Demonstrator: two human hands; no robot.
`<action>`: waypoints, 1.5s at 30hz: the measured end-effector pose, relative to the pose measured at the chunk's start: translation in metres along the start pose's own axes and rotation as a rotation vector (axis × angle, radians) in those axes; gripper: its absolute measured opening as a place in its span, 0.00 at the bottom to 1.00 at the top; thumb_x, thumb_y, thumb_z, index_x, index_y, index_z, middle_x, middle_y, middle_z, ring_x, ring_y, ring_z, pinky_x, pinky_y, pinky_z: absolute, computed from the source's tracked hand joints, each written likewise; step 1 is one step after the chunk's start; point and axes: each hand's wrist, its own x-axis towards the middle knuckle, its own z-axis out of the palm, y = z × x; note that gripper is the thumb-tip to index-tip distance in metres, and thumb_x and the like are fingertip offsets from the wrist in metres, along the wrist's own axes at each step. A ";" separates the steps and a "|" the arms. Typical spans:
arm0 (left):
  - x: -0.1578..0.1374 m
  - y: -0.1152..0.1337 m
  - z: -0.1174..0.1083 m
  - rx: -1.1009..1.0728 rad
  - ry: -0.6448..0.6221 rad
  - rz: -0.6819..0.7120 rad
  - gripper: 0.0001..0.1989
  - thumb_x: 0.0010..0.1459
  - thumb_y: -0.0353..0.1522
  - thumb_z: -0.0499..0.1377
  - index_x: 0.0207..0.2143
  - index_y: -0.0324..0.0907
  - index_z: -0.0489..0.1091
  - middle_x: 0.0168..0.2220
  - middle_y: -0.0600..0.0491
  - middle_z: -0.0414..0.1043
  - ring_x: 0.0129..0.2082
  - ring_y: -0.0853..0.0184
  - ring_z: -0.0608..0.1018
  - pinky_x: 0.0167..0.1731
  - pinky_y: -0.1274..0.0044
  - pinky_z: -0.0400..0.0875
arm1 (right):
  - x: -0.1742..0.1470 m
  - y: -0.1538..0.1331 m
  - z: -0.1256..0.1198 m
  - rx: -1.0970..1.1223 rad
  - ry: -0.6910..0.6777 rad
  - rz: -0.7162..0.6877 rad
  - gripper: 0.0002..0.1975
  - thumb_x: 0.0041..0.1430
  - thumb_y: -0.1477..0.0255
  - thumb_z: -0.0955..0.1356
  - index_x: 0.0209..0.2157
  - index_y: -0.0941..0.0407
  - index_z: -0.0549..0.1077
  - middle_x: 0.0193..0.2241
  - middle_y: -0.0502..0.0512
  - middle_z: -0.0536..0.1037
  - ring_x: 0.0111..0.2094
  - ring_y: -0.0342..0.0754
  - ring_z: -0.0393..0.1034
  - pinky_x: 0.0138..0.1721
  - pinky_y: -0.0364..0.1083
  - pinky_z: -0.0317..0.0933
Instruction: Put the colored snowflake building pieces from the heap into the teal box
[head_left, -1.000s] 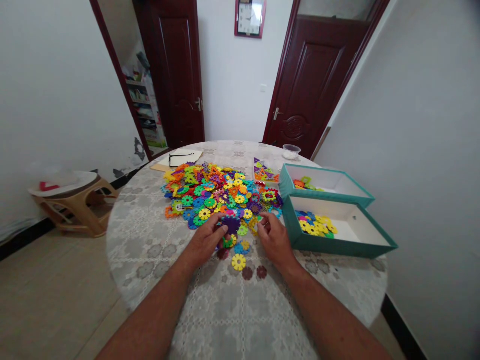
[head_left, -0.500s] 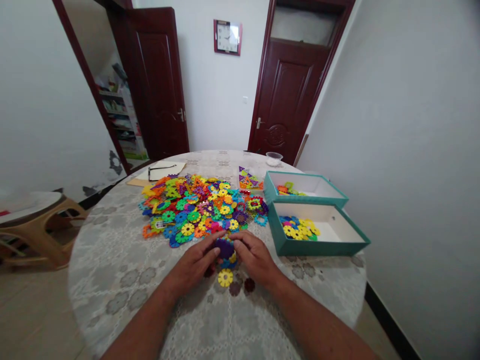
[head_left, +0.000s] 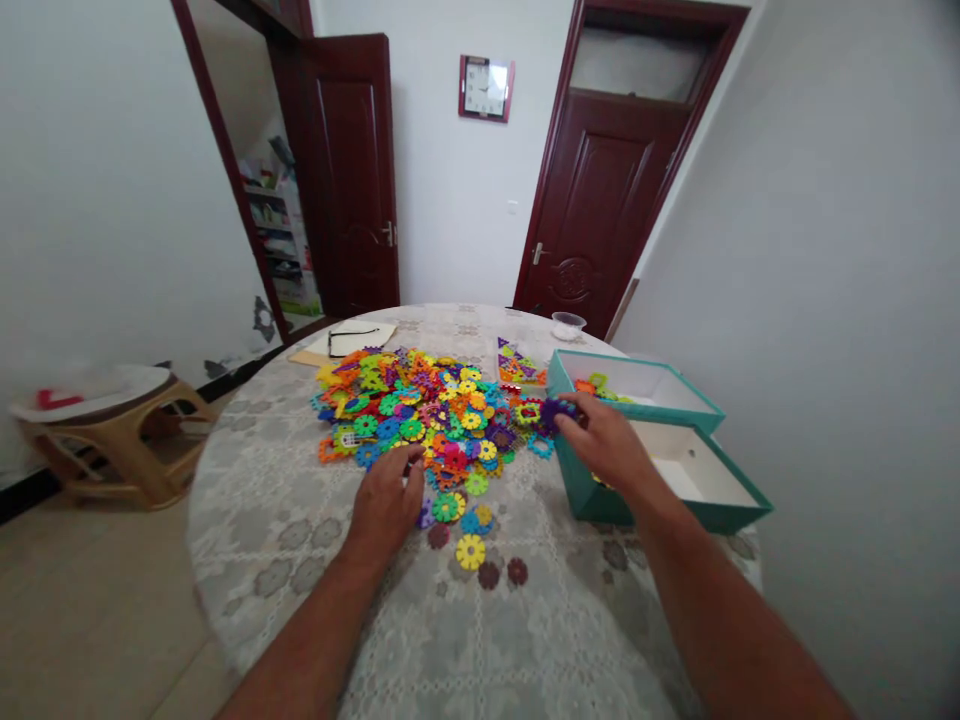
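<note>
Raised over the left rim of the front green box, my right hand pinches a purple snowflake disc. My left hand rests at the near edge of a heap of colourful snowflake discs. Its thumb and forefinger are apart, and I see nothing held between them. Just right of that hand lie a green disc, a blue disc and a yellow disc. Dark red discs lie nearer to me. My right hand and forearm hide the discs inside the front box.
Behind the front box stands a second green box with a few pieces in it. A clear bowl is at the back of the table. Glasses lie on paper at the back left. A wooden stool stands left of the table.
My hands have parted. The right has moved right to the boxes with the purple disc. The left has drawn slightly left, leaving the small discs between them in view. The camera has turned slightly left.
</note>
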 end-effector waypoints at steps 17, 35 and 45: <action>-0.010 -0.009 0.013 0.377 -0.248 0.226 0.13 0.62 0.36 0.64 0.48 0.44 0.76 0.49 0.45 0.75 0.51 0.53 0.74 0.54 0.61 0.68 | 0.003 0.008 0.041 -0.138 -0.099 -0.129 0.15 0.69 0.68 0.63 0.49 0.55 0.78 0.46 0.60 0.82 0.47 0.54 0.76 0.53 0.50 0.67; -0.009 -0.016 0.019 0.252 -0.132 0.267 0.10 0.70 0.38 0.57 0.43 0.42 0.73 0.41 0.46 0.76 0.44 0.57 0.77 0.47 0.67 0.71 | -0.054 -0.021 0.102 0.245 -0.621 -0.302 0.25 0.59 0.74 0.72 0.59 0.52 0.73 0.47 0.55 0.77 0.47 0.51 0.72 0.51 0.49 0.66; -0.004 -0.015 0.014 0.195 -0.174 0.191 0.18 0.75 0.40 0.47 0.42 0.43 0.73 0.39 0.48 0.78 0.42 0.59 0.79 0.47 0.68 0.73 | -0.051 0.000 0.100 0.065 -0.536 -0.234 0.19 0.61 0.70 0.72 0.54 0.53 0.74 0.52 0.59 0.72 0.52 0.53 0.70 0.55 0.49 0.63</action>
